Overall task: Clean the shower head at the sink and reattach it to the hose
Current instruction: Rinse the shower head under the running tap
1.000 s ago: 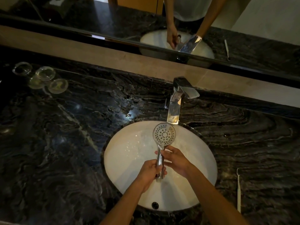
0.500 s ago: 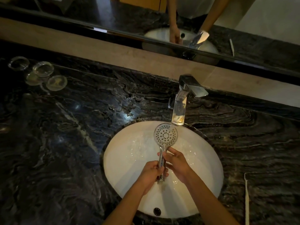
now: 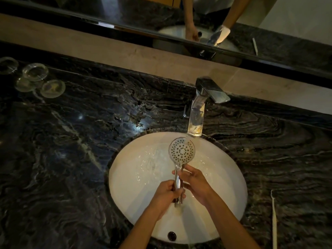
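A chrome shower head (image 3: 181, 150) with a round perforated face is held over the white oval sink (image 3: 129, 178), face up, just below the faucet spout (image 3: 195, 121). Water runs from the spout onto the top edge of the face and ripples across the basin. My left hand (image 3: 166, 193) grips the lower part of the chrome handle. My right hand (image 3: 193, 182) wraps the handle higher up, with its fingers at the neck under the face. No hose is in view.
Dark veined marble countertop (image 3: 62, 159) surrounds the sink. Several clear glass lids or coasters (image 3: 35, 71) lie at the far left. A white toothbrush (image 3: 274, 218) lies at the right of the sink. A mirror (image 3: 197, 24) runs along the back wall.
Water now flows from the faucet onto the shower head and into the basin. Both hands keep the same hold on the handle; the head sits slightly nearer the spout.
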`<state>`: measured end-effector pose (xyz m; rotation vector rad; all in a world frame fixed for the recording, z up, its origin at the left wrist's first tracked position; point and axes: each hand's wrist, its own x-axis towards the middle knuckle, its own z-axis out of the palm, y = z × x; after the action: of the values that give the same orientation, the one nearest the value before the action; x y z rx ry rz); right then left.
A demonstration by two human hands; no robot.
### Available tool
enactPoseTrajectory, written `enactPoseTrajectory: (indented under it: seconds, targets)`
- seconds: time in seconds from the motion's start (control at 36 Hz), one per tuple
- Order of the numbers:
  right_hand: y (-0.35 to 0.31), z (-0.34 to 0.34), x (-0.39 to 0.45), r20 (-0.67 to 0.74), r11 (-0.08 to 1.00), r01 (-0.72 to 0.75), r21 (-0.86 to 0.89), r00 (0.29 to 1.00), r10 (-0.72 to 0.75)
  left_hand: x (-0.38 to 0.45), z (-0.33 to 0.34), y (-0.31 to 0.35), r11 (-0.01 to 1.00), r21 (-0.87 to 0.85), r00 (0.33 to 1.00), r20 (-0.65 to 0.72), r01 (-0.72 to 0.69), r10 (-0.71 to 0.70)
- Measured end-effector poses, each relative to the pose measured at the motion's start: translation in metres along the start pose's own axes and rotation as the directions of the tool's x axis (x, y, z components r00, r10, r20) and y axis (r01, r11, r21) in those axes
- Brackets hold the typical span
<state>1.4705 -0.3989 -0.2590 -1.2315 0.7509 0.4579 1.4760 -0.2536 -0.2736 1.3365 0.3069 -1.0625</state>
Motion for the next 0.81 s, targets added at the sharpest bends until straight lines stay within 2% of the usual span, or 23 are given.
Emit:
enactPoseTrajectory:
  seconds: [0.31, 0.81]
  targets:
    - [-0.007, 0.002, 0.007, 0.001, 0.999, 0.034, 0.037, 0.999, -0.035, 0.007, -0.006, 0.007, 0.998, 0.054, 0.999, -0.001, -0.039, 0.039]
    - [-0.016, 0.010, 0.004, -0.044, 0.994, 0.087, 0.065, 0.995, -0.085, 0.017, -0.007, 0.014, 0.999, 0.051, 0.999, 0.037, -0.014, 0.012]
